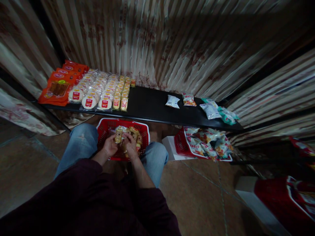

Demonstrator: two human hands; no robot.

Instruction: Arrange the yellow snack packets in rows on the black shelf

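Over a red basket (104, 127) between my knees, my left hand (110, 145) is closed on a small yellow snack packet (118, 135). My right hand (130, 145) is beside it, fingers bent at the packets; whether it grips one of its own is hard to make out. More yellowish packets (136, 137) lie in the basket, partly hidden by my hands. Yellow packets like these stand in rows (123, 103) on the black shelf (150, 105) in front of me, to the right of round wrapped cakes (89, 102).
Orange snack bags (56, 87) lie at the shelf's left end. White and green bags (210, 110) are at its right end. Below, a second red basket (180, 143) full of snack bags rests on a white box (169, 149). Another red basket (273, 196) is at lower right. A striped curtain (147, 42) hangs behind.
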